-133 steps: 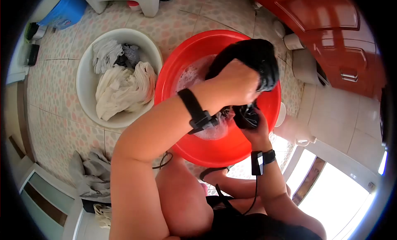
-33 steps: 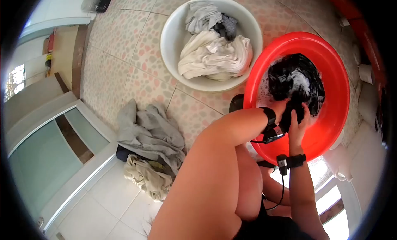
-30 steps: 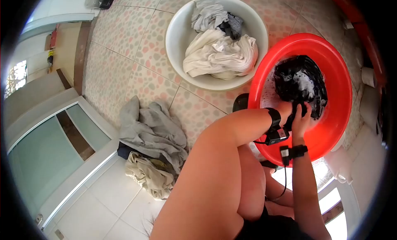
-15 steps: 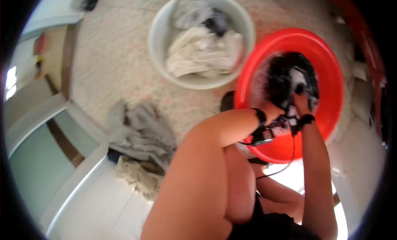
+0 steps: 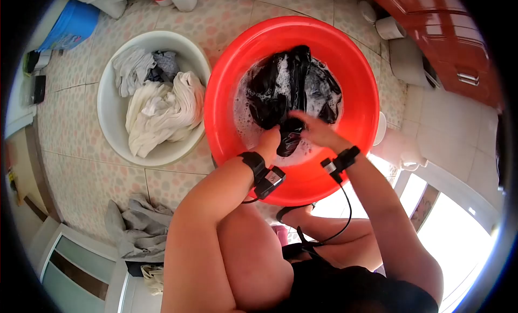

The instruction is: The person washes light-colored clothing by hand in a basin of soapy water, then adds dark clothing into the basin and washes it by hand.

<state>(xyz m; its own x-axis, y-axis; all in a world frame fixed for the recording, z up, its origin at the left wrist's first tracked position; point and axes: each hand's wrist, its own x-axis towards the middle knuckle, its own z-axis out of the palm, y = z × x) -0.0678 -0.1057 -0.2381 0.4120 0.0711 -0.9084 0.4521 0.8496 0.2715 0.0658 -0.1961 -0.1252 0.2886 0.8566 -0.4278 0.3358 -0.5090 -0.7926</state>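
Observation:
A wet black garment [image 5: 299, 78] lies in soapy water inside a large red basin [image 5: 359, 86]. My left hand [image 5: 268, 142] is closed on the near left part of the cloth, low in the basin. To its right, my right hand [image 5: 315, 129] is closed round another fold of the same garment, its fingers slightly blurred. White suds show around and on the fabric. Each of my wrists bears a black strap with a small device.
Left of the basin, a white tub [image 5: 108, 127] holds white and grey clothes [image 5: 167, 116]. Grey cloth [image 5: 141, 229] lies on the floor at lower left. A blue bucket [image 5: 73, 24] stands at upper left, red cabinet doors [image 5: 431, 27] at upper right.
The view has swung left, so the basin and tub sit differently in it. My hands have come closer together at the near part of the black garment, which now lies lengthwise in the water.

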